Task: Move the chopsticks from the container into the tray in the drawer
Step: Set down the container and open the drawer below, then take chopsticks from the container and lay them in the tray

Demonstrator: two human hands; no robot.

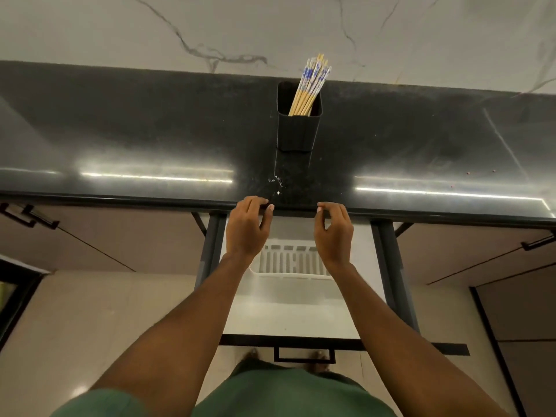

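Several wooden chopsticks (310, 85) with blue-and-white tops stand bunched in a black square container (298, 127) on the dark countertop (150, 130). Below the counter edge a drawer (288, 311) is pulled out, and a white slotted tray (290, 266) lies in it near the back. My left hand (246, 228) and my right hand (334, 233) hover over the tray at the counter's front edge, fingers loosely curled, holding nothing. Both hands are well short of the container.
A marble-patterned wall (270, 31) rises behind the counter. The drawer's black front with its handle (304, 355) sits close to my body. Shut cabinet doors with black handles (30, 218) flank the drawer. Small water drops (275, 185) lie on the counter.
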